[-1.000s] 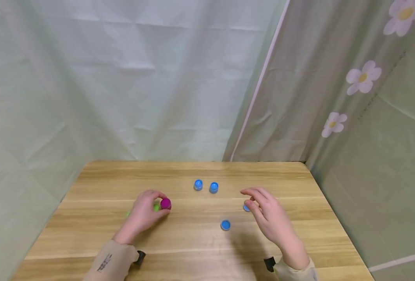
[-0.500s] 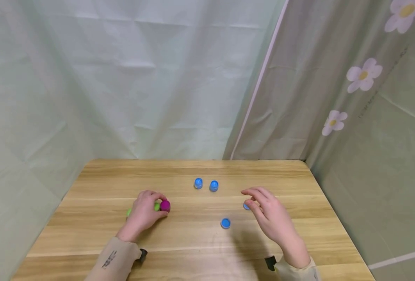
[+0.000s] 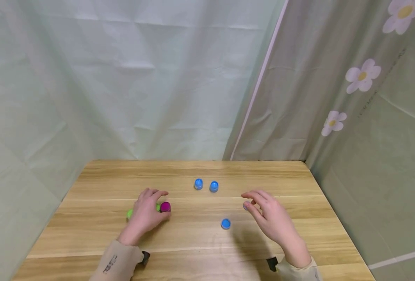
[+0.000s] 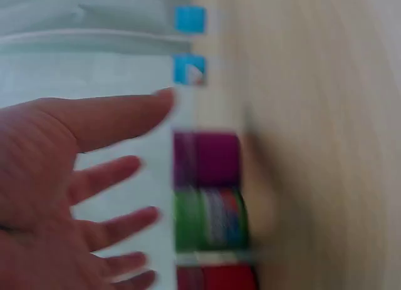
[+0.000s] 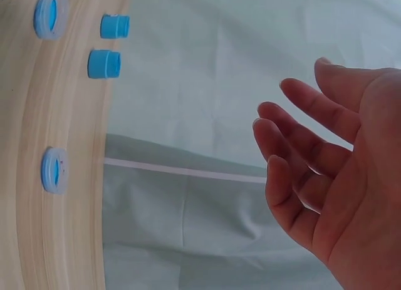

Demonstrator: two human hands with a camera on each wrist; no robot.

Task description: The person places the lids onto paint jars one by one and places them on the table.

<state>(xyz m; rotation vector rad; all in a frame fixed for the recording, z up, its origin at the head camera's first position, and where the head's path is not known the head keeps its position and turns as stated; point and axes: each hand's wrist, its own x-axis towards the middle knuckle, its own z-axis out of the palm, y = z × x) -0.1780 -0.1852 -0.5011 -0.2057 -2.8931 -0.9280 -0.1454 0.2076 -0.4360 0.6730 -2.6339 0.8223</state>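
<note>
A person sits at a wooden table (image 3: 193, 242) with both hands over small plastic caps. The left hand (image 3: 145, 214) hovers above a short row of caps lying side by side: a magenta cap (image 3: 165, 207) at its thumb side, a green cap (image 3: 129, 213) at its outer edge, and, in the left wrist view, a red cap (image 4: 216, 277) at the row's end. Its fingers are spread and straight, holding nothing; whether they touch the caps cannot be told, the wrist view being blurred. The right hand (image 3: 268, 216) floats above the table, fingers loosely apart and slightly bent, gripping nothing. A blue cap (image 3: 245, 206) lies just under its fingertips, partly hidden. A second flat blue cap (image 3: 225, 223) lies between the two hands, nearer the front edge. Two upright blue caps (image 3: 205, 185) stand just beside each other further back, well apart from either hand.

As a judgement: the coloured caps on the left look gathered into a group, whereas the four blue pieces lie scattered, so any collecting of those appears not yet done.
</note>
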